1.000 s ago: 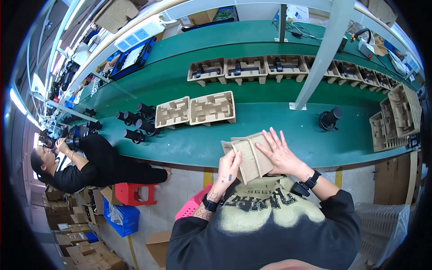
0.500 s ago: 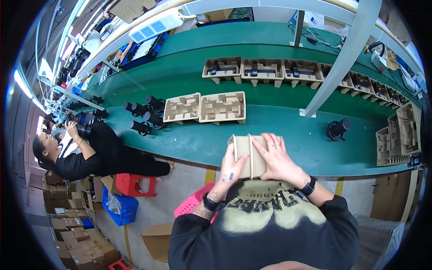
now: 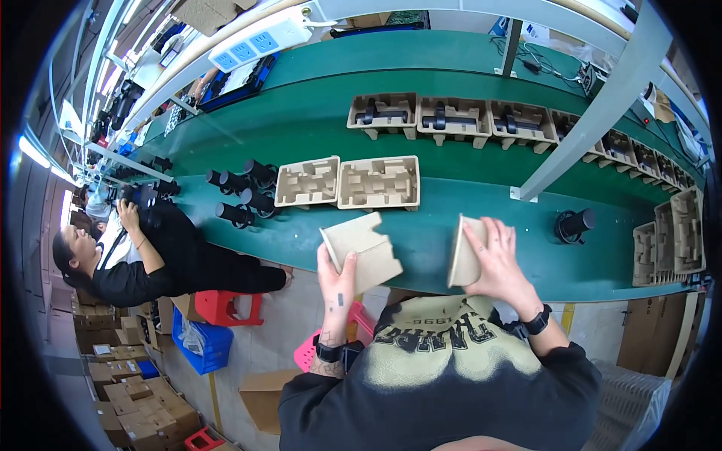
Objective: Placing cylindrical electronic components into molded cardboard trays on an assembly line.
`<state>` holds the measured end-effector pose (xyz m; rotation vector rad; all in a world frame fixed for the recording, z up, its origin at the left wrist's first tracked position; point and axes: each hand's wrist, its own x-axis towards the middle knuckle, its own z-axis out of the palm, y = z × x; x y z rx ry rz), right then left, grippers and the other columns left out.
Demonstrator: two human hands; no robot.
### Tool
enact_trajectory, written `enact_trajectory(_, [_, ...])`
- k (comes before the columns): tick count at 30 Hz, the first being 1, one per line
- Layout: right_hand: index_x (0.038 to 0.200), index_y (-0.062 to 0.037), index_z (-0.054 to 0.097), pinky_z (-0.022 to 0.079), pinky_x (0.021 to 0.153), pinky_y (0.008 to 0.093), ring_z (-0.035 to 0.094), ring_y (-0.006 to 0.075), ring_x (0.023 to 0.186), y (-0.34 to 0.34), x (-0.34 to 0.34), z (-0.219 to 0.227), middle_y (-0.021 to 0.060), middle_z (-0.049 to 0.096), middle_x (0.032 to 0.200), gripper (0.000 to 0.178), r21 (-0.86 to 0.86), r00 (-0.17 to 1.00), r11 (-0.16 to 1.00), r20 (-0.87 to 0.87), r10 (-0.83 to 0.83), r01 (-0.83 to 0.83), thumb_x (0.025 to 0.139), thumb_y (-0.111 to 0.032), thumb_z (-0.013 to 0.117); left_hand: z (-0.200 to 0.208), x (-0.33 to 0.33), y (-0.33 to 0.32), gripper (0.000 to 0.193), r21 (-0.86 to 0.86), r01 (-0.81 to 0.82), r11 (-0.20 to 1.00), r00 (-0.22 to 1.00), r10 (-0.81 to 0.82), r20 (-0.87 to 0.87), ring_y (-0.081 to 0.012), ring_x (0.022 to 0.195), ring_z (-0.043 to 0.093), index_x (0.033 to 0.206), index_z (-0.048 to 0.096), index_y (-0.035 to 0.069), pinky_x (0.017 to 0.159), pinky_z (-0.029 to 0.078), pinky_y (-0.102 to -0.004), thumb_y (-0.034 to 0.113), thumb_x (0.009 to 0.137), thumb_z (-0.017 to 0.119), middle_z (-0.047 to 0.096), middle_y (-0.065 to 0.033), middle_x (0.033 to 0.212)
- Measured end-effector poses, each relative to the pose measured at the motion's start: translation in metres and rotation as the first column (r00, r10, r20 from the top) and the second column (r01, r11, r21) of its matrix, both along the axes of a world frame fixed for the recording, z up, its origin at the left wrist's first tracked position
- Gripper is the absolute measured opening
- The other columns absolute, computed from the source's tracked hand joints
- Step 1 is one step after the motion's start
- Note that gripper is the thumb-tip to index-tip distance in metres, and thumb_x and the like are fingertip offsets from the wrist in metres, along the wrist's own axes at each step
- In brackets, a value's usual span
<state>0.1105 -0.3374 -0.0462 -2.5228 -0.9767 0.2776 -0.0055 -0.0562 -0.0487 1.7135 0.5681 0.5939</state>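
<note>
A notched cardboard tray is grasped in the left hand, with the thumb laid over its near face and its cut-out edge turned to the right. An upended cardboard tray is grasped in the right hand, the fingers being spread over its back. The two are held well apart, above the near edge of the green surface; whether either is rested on it cannot be told. Black wristbands are worn on both wrists.

Beyond the notched cardboard tray, two open trays are set side by side, their moulded hollows turned up. To their left, black cylinders are gathered in a cluster, while a single cylinder is placed well apart, to the right of the upended cardboard tray. Nearer the right end, a stack of trays is kept. Farther back, a row of filled trays is lined up, black parts being held inside; it is partly hidden by a pale metal post.

At the left, a co-worker is seen, and on the floor a red stool, a blue crate and cardboard boxes are placed.
</note>
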Motion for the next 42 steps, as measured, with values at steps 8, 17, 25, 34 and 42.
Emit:
enact_trajectory(8, [0.146, -0.0091, 0.027, 0.033, 0.105, 0.0463, 0.03, 0.0314, 0.133, -0.077, 0.092, -0.176, 0.0166, 0.029, 0.146, 0.104, 0.685, 0.841, 0.551, -0.538, -0.058, 0.477, 0.057, -0.028, 0.077, -0.03, 0.011, 0.098, 0.048, 0.676, 0.074, 0.734, 0.794, 0.366, -0.484, -0.0428, 0.078, 0.063, 0.127, 0.042, 0.001, 0.069, 0.05, -0.0478, 0.019, 0.086, 0.059, 0.064, -0.0263, 0.086])
enact_trajectory(17, [0.131, -0.0072, 0.046, 0.053, 0.071, 0.0442, 0.062, 0.0254, 0.096, -0.03, 0.103, -0.172, 0.0155, 0.062, 0.107, 0.049, 0.207, 0.44, 0.429, -0.7, -0.562, 0.879, 0.084, -0.017, 0.05, -0.103, 0.053, 0.128, 0.04, 0.8, 0.14, 0.583, 0.862, 0.327, -0.389, -0.039, 0.101, 0.057, 0.121, 0.049, 0.001, 0.083, 0.046, -0.0464, 0.018, 0.087, 0.057, 0.061, -0.0219, 0.105])
enact_trajectory(25, [0.102, -0.0025, 0.057, 0.053, 0.06, 0.0482, 0.066, 0.0356, 0.079, 0.001, 0.123, -0.208, 0.0231, 0.065, 0.079, 0.023, 0.237, 0.487, 0.436, -0.236, -0.841, 0.868, 0.086, -0.017, 0.051, -0.103, 0.164, 0.127, 0.047, 0.692, 0.297, 0.658, 0.895, 0.06, -0.441, -0.0395, 0.11, 0.051, 0.128, 0.047, 0.002, 0.094, 0.042, -0.0437, 0.009, 0.083, 0.058, 0.058, -0.0216, 0.113])
enact_trajectory(34, [0.134, -0.004, 0.043, 0.048, 0.091, 0.0416, 0.055, 0.0356, 0.114, -0.032, 0.059, -0.209, 0.0227, 0.055, 0.124, 0.06, 0.431, 0.702, 0.574, -0.241, -0.67, 0.696, 0.084, -0.031, 0.06, -0.153, 0.151, 0.156, 0.079, 0.556, 0.324, 0.766, 0.921, -0.12, -0.372, -0.0198, 0.095, 0.061, 0.143, 0.036, 0.011, 0.081, 0.049, -0.0331, -0.009, 0.068, 0.049, 0.059, -0.0168, 0.122])
enact_trajectory(42, [0.13, -0.0077, 0.05, 0.049, 0.089, 0.0348, 0.055, 0.0234, 0.112, -0.164, 0.02, -0.118, 0.0128, 0.055, 0.124, 0.05, 0.633, 0.376, 0.129, -0.273, -0.886, 0.764, 0.082, -0.008, 0.062, -0.152, 0.146, 0.124, 0.065, 0.823, 0.216, 0.526, 0.961, 0.036, -0.275, -0.0369, 0.108, 0.055, 0.138, 0.039, 0.002, 0.092, 0.043, -0.0418, -0.005, 0.075, 0.048, 0.054, -0.023, 0.122])
